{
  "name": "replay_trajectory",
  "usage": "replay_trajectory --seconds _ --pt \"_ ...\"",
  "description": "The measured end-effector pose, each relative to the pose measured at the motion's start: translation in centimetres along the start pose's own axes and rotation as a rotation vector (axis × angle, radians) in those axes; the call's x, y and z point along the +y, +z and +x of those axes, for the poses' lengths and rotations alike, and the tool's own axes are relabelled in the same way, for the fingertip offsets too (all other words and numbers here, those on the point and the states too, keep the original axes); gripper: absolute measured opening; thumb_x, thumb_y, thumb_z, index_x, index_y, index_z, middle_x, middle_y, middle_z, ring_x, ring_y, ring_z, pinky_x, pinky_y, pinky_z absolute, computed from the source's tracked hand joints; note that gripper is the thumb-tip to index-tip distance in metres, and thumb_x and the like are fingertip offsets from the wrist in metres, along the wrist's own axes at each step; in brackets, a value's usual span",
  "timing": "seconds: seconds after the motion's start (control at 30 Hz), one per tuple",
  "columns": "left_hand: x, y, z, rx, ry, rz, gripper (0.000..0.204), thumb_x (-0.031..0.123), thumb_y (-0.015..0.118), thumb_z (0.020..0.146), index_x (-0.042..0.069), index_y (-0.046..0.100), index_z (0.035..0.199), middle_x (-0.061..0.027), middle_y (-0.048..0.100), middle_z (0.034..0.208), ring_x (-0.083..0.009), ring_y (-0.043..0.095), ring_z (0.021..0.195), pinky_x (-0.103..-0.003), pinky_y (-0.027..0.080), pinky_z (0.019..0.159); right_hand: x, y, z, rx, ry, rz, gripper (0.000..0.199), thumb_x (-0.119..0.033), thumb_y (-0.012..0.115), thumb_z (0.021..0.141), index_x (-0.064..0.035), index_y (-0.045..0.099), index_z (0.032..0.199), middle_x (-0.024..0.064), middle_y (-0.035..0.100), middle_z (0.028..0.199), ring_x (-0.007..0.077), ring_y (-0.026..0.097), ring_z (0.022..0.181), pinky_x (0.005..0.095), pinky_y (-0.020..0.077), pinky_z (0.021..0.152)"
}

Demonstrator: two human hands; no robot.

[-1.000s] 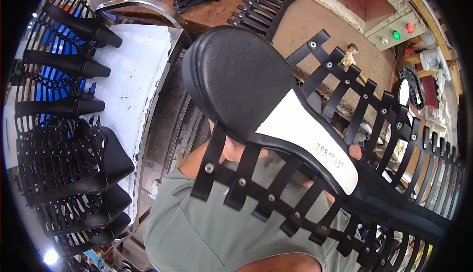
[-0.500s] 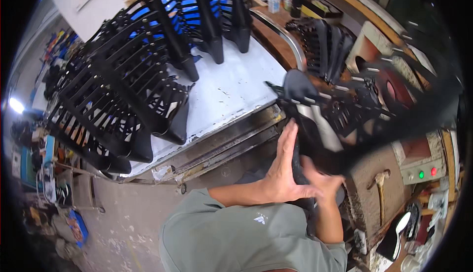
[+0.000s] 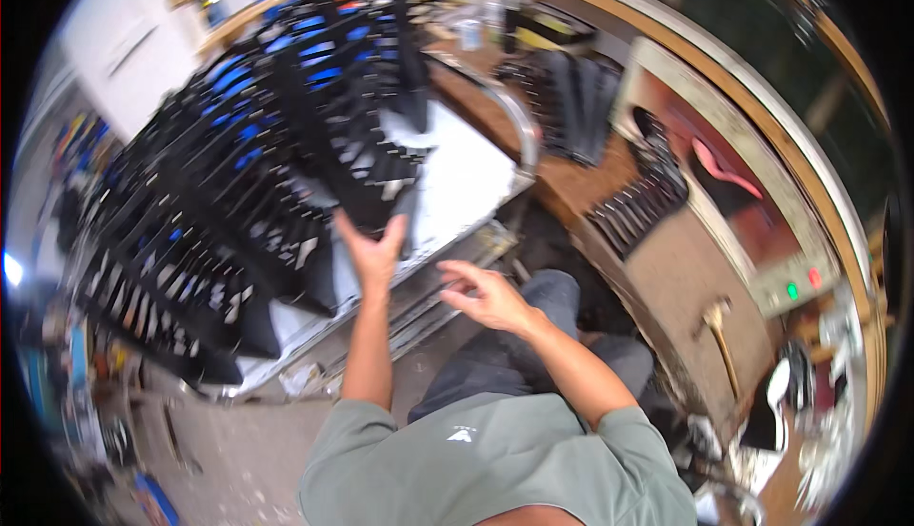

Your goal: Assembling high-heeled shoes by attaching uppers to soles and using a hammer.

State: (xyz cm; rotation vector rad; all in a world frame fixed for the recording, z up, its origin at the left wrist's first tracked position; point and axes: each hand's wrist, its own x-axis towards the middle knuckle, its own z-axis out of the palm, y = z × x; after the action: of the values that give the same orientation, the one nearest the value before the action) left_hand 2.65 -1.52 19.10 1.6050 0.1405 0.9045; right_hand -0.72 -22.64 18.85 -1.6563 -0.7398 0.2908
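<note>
left hand [image 3: 369, 252] spread at the foot end of a tall, black, strappy, leather-look boot [image 3: 335, 159] on the white-surfaced tabletop [image 3: 468, 164], cannot tell if gripping (blur); right hand [image 3: 486, 299] empty, fingers parted; boot probably light, straps floppy, best held by its stiffer sole.

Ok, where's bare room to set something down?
White tabletop: bare strip between the black strappy heeled boots and curved silver metal rail. Scuffed tan worktop: bare between the single black strappy boot and wooden-handled hammer. Crowded: the tabletop's left, packed with boots.
</note>
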Motion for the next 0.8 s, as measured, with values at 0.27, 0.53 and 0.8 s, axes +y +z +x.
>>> replay_trajectory --seconds 0.27,0.53,0.8 --pt "0.1 2.8 -9.5 0.15 0.433 0.207 0.068 0.009 0.07 0.081 -0.007 0.032 0.136 -0.0253 0.038 0.135 -0.0383 0.037 0.129 -0.046 0.028 0.11 3.5 -8.6 -10.8 0.192 0.331 -0.144 0.037 -0.018 0.067 0.088 -0.0015 0.059 0.119 0.0094 0.069 0.094 0.016 0.064 0.085 0.031 0.0514 0.079" --pt "-0.6 30.2 -1.9 -0.391 -0.212 -0.473 0.061 0.022 0.072 0.083 -0.004 0.042 0.13 -0.0217 0.052 0.127 -0.0298 0.048 0.124 -0.039 0.038 0.105 0.7 -14.3 -12.2 0.5 0.361 -0.022 0.034 -0.012 0.067 0.089 0.0009 0.059 0.119 0.0034 0.066 0.096 0.0097 0.06 0.086 0.0259 0.0506 0.079" --pt "-4.1 46.4 12.7 -0.294 -0.542 0.374 0.051 0.031 0.057 0.083 0.003 0.051 0.126 -0.0168 0.051 0.131 -0.0388 0.045 0.124 -0.05 0.035 0.103 2.6 -14.7 -17.3 0.489 0.459 -0.062 0.033 -0.011 0.07 0.086 0.0005 0.061 0.115 0.007 0.068 0.094 0.0109 0.062 0.082 0.027 0.0519 0.078"
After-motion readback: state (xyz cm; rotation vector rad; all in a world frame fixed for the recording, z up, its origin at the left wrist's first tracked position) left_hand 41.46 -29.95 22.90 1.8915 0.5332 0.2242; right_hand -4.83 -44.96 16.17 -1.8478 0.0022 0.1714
